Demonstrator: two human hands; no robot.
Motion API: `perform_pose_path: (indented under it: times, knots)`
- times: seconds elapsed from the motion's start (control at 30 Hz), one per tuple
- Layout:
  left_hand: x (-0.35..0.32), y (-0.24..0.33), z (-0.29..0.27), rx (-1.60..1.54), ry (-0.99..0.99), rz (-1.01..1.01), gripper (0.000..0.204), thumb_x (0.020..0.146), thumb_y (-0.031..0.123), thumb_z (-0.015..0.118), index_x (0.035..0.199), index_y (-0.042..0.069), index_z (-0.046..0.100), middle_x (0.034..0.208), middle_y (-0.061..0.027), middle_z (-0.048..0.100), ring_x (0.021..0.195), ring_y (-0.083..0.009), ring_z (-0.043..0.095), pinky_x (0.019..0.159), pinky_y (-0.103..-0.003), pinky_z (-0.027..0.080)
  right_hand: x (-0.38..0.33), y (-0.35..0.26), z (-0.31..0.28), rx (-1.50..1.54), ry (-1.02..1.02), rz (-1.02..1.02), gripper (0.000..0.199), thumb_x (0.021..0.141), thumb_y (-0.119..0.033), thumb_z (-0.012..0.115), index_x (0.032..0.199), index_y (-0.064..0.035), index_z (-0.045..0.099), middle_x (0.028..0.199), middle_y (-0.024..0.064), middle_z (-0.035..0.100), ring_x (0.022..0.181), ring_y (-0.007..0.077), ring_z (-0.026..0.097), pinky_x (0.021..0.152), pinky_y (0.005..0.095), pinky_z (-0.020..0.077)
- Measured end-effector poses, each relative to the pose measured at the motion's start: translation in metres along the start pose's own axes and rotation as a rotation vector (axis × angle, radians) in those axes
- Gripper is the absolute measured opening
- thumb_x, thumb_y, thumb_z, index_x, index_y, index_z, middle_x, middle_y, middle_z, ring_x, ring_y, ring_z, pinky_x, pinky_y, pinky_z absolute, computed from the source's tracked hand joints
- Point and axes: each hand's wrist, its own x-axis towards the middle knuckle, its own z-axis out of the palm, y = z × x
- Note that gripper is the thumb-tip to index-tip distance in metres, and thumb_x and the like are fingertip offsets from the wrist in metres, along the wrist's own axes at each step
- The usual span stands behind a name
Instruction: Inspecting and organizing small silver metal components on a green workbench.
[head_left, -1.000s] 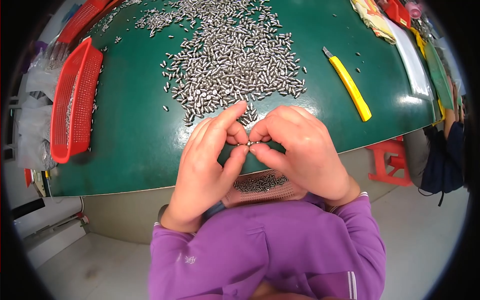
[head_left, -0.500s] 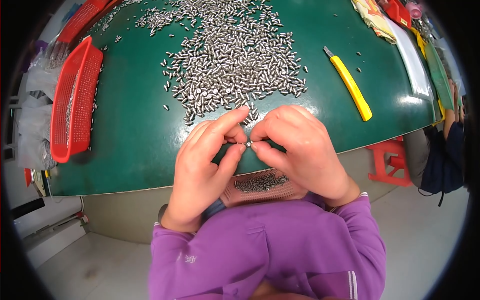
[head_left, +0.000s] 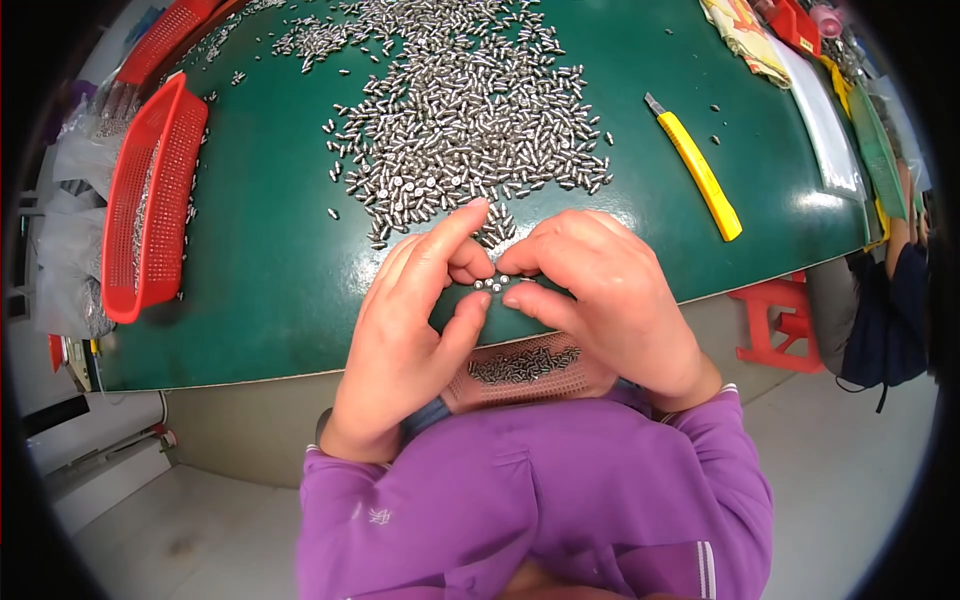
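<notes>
Several small silver metal parts (head_left: 497, 287) stand close together on the green table near its front edge, round ends up. On their left is my left hand (head_left: 405, 305), its thumb and bent fingers apart, the index finger stretched forward. My right hand (head_left: 605, 290) faces it from the other side, thumb and index finger parted around the same parts. Neither hand visibly grips one; the right palm side is partly hidden. Just beyond the fingertips lies a big heap of pointed metal parts (head_left: 470, 130), with a few stragglers (head_left: 495, 225) at its near end.
A pink mesh basket (head_left: 520, 393) holding dark metal parts sits at my lap below the table edge. To the left stands a red basket (head_left: 120, 285). A yellow utility knife (head_left: 700, 175) lies right, blade showing. A red stool (head_left: 780, 325) stands beyond the right edge.
My fingertips have moved apart from a near pinch around one small part. Several upright parts now show between them. The heap looks unchanged.
</notes>
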Motion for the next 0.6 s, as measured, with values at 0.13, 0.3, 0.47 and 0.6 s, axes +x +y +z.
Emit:
perform_pose_path:
  times: [0.13, 0.3, 0.47, 0.6]
  knots:
    - [0.000, -0.002, 0.001, 0.011, 0.002, 0.007, 0.071, 0.077, -0.014, 0.065, 0.144, 0.004, 0.052, 0.096, -0.0073, 0.064, 0.090, -0.0227, 0.061, 0.083, -0.036, 0.052, -0.002, 0.000, -0.001, -0.045, 0.003, -0.003, 0.031, 0.076, -0.007, 0.078, 0.105, -0.0073, 0.066, 0.097, 0.0087, 0.063, 0.089, 0.0311, 0.061, 0.079, 0.0413, 0.0492]
    - [0.001, -0.003, 0.001, 0.001, 0.000, 0.021, 0.072, 0.077, -0.014, 0.064, 0.146, 0.004, 0.050, 0.096, -0.0074, 0.064, 0.089, -0.0231, 0.061, 0.082, -0.036, 0.052, -0.003, -0.005, -0.007, -0.037, -0.005, 0.043, 0.032, 0.077, -0.004, 0.076, 0.108, -0.0081, 0.065, 0.099, 0.0089, 0.065, 0.087, 0.0315, 0.062, 0.077, 0.0420, 0.0499]
    - [0.001, -0.001, -0.001, 0.000, -0.006, 0.015, 0.072, 0.078, -0.012, 0.066, 0.147, 0.004, 0.050, 0.096, -0.0077, 0.064, 0.090, -0.0238, 0.061, 0.083, -0.037, 0.052, 0.001, -0.005, -0.007, -0.020, -0.037, 0.002, 0.030, 0.081, -0.002, 0.070, 0.111, -0.0080, 0.064, 0.100, 0.0094, 0.065, 0.087, 0.0319, 0.062, 0.078, 0.0433, 0.0507]
    - [0.001, -0.002, 0.001, -0.055, 0.011, 0.022, 0.069, 0.080, -0.011, 0.066, 0.146, 0.005, 0.052, 0.099, -0.0050, 0.065, 0.092, -0.0162, 0.062, 0.085, -0.030, 0.051, -0.003, -0.009, -0.005, -0.020, 0.045, 0.072, 0.031, 0.083, 0.000, 0.069, 0.113, -0.0068, 0.062, 0.103, 0.0111, 0.066, 0.095, 0.0333, 0.064, 0.082, 0.0438, 0.0513]
